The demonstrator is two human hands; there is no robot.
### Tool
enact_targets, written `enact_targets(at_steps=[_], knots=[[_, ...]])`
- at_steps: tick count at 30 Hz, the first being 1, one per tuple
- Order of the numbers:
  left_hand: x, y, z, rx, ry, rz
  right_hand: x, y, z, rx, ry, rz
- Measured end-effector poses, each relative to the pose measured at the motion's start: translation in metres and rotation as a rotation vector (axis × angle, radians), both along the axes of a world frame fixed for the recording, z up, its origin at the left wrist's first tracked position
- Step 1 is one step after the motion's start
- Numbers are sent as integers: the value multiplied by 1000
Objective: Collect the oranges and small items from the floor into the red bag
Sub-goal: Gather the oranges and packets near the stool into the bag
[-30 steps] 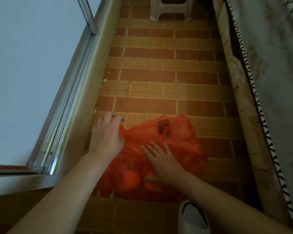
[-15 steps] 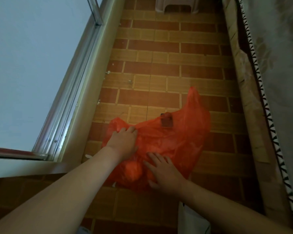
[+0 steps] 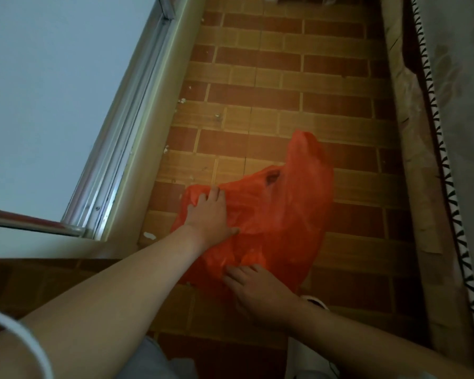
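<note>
on brick-patterned floor tiles (image 3: 271, 97) (window frame (image 3: 126, 149) alongside), red bag (image 3: 279, 214), left hand (image 3: 211, 214) gripping it, right hand (image 3: 255, 291) flat

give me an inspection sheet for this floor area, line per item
surface: brick-pattern tile floor, bare in the upper part.
job's things: red bag lies crumpled on the floor, one corner sticking up; no oranges plainly visible, contents hidden by the plastic.
clutter: small white bits along the floor's left edge by the window sill.
grippers: left hand rests on the bag's left part, fingers bent into the plastic; right hand lies at the bag's near edge, fingers relaxed.
cables: nothing seen.
surroundings: window frame on the left, patterned cloth hanging on the right, white shoe just behind the right wrist.
</note>
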State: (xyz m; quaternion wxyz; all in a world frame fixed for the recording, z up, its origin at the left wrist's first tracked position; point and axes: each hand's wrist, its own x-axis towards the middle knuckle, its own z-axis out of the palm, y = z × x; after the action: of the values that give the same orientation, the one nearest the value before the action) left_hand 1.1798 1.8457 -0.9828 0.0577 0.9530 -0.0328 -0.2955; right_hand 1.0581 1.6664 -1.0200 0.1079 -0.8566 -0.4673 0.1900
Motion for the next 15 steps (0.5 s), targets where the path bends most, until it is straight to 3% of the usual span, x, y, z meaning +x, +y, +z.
enact_targets(at_steps=[3, 5, 8, 11, 13, 15], knots=[[-8, 3, -11, 84, 78, -103, -7, -1, 4, -37, 204, 1], [-12, 7, -17, 162, 118, -186, -5, -4, 5, -84, 221, 36], [-18, 9, -21, 248, 130, -250, 11, -9, 9, 68, 71, 3], [-20, 9, -19, 278, 154, -267, 47, -10, 24, 260, -225, -194], [-23, 9, -17, 310, 191, -302, 76, -7, 35, 154, -253, -326], [-27, 9, -17, 356, 224, -345, 98, -10, 33, -84, -108, -367]])
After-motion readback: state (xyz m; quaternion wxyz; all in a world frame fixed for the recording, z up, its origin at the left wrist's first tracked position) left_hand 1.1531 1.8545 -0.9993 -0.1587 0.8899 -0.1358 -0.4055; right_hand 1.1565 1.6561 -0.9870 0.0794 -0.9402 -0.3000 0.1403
